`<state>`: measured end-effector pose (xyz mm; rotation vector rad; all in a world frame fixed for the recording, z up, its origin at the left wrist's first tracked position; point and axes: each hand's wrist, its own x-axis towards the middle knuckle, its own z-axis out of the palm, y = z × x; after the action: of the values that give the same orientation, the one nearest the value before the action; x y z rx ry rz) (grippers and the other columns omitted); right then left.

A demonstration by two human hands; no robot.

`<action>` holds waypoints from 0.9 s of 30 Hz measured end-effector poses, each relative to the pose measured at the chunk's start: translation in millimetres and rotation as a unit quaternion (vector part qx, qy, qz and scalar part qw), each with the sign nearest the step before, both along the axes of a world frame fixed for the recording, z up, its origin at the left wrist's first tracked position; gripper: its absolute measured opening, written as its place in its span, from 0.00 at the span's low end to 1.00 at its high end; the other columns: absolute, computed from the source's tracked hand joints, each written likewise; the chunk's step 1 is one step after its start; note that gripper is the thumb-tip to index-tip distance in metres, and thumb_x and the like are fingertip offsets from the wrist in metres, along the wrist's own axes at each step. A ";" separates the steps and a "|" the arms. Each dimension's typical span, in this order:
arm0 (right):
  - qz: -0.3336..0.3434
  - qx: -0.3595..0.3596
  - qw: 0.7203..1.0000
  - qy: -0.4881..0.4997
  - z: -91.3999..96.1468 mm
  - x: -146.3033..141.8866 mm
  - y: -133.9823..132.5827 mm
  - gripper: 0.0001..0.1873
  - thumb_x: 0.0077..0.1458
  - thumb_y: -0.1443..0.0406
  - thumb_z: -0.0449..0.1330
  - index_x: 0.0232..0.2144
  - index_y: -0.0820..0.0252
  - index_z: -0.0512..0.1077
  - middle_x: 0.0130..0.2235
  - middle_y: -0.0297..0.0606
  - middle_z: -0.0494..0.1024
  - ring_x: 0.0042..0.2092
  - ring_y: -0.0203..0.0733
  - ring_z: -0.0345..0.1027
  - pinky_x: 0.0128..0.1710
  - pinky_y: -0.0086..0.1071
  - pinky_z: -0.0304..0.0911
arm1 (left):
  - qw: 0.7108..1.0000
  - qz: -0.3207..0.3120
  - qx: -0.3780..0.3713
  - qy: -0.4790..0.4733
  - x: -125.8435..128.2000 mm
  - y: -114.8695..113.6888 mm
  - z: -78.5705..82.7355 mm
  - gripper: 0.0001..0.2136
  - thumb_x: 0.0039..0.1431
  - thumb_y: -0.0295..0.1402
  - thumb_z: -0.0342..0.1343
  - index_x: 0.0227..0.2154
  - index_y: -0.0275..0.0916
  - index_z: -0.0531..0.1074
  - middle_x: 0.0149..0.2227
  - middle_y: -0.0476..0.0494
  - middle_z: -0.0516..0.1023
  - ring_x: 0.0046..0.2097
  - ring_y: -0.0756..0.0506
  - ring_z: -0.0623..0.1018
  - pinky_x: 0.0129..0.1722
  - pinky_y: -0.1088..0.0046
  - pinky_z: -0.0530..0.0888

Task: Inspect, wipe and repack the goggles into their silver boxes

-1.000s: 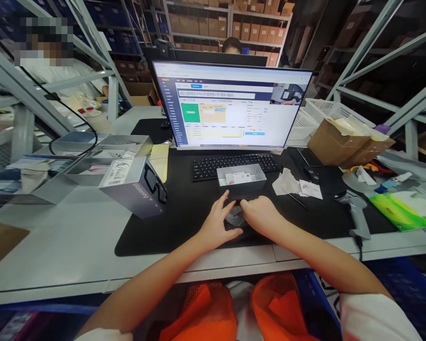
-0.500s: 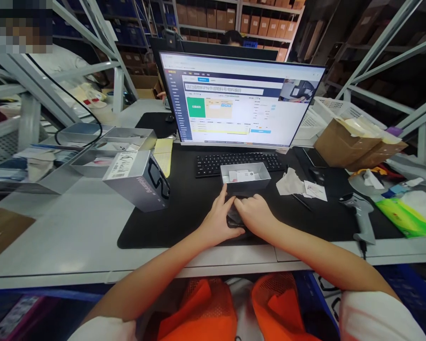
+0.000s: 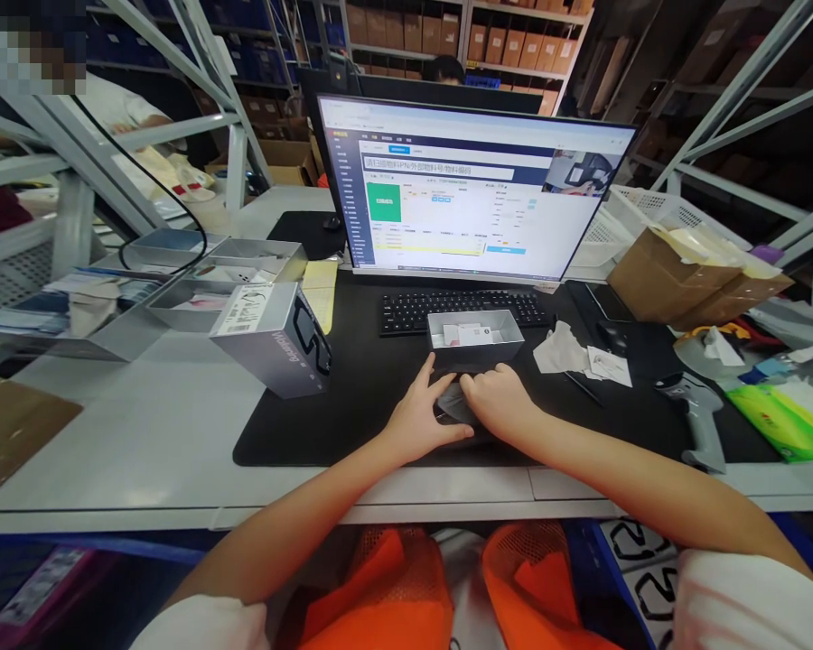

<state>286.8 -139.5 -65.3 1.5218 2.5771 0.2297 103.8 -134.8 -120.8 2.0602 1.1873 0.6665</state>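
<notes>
A dark item (image 3: 455,403) with a grey, cloth-like surface lies low on the black desk mat, largely covered by my hands; its kind is unclear. My left hand (image 3: 420,417) steadies it from the left, thumb and fingers spread around its edges. Curled into a fist, my right hand (image 3: 501,402) presses on its right side and grips the grey part. Just beyond my fingers is an open grey box (image 3: 475,343) with white cards or papers inside. A closed grey box (image 3: 277,348) with a dark band-like picture stands upright to the left.
A monitor (image 3: 467,199) and keyboard (image 3: 461,311) are behind. To the right lie crumpled paper (image 3: 559,350), a pen (image 3: 584,389), a mouse (image 3: 612,338), a barcode scanner (image 3: 697,420) and a green packet (image 3: 779,424). Open grey trays (image 3: 190,307) sit left. A person works at far left.
The view has shifted slightly, moving the desk items a little rightward. My right fist has drawn slightly away from my left fingers, and more of the grey surface shows between my hands.
</notes>
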 end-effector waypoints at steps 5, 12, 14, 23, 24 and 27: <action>0.012 0.022 1.000 0.004 0.9 6.1 -0.6 0.07 0.60 0.70 0.54 0.33 0.65 0.72 0.29 0.48 0.79 0.31 0.47 0.72 0.32 0.38 0.41 | 0.999 0.028 0.014 -0.023 -1.1 6.2 -1.6 0.34 0.50 0.51 0.66 0.59 0.44 0.70 0.69 0.38 0.57 0.65 0.32 0.67 0.65 0.52 0.66; 0.070 0.152 0.981 0.093 -7.8 34.1 0.5 0.12 0.61 0.68 0.54 0.25 0.61 0.70 0.23 0.37 0.75 0.26 0.39 0.66 0.33 0.37 0.41 | 1.000 0.012 0.004 -0.021 -1.9 4.9 2.8 0.35 0.50 0.49 0.66 0.61 0.44 0.68 0.68 0.38 0.58 0.65 0.33 0.67 0.65 0.53 0.67; 0.088 0.199 0.968 0.124 -13.6 39.8 0.0 0.13 0.61 0.68 0.54 0.24 0.61 0.70 0.22 0.34 0.74 0.26 0.37 0.65 0.33 0.37 0.43 | 1.000 0.008 0.001 -0.012 -1.2 1.6 5.0 0.36 0.50 0.49 0.66 0.62 0.46 0.67 0.70 0.40 0.56 0.66 0.33 0.66 0.64 0.52 0.67; 0.033 0.226 0.956 0.185 -18.3 43.0 10.5 0.12 0.62 0.69 0.54 0.27 0.61 0.71 0.23 0.35 0.74 0.26 0.38 0.65 0.32 0.36 0.46 | 1.000 0.018 -0.005 0.007 1.1 0.8 6.5 0.33 0.53 0.49 0.64 0.62 0.51 0.66 0.70 0.43 0.54 0.66 0.32 0.66 0.62 0.51 0.69; 0.016 0.211 0.955 0.210 -17.0 43.1 13.7 0.11 0.62 0.68 0.54 0.28 0.61 0.71 0.23 0.35 0.74 0.26 0.38 0.64 0.32 0.36 0.47 | 1.000 0.019 -0.006 0.008 0.8 1.8 6.2 0.35 0.52 0.50 0.64 0.63 0.50 0.65 0.70 0.42 0.54 0.66 0.31 0.66 0.63 0.50 0.69; -0.047 0.156 0.915 0.368 -14.1 45.8 22.1 0.10 0.61 0.63 0.56 0.29 0.60 0.71 0.23 0.35 0.74 0.26 0.39 0.64 0.30 0.34 0.51 | 1.000 0.021 -0.010 0.018 -0.8 3.4 5.9 0.38 0.53 0.52 0.63 0.65 0.47 0.62 0.71 0.39 0.52 0.66 0.30 0.65 0.63 0.48 0.68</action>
<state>332.6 -117.5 -79.4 2.1852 3.1166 0.0574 103.0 -131.4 -114.9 2.0443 1.2549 0.6367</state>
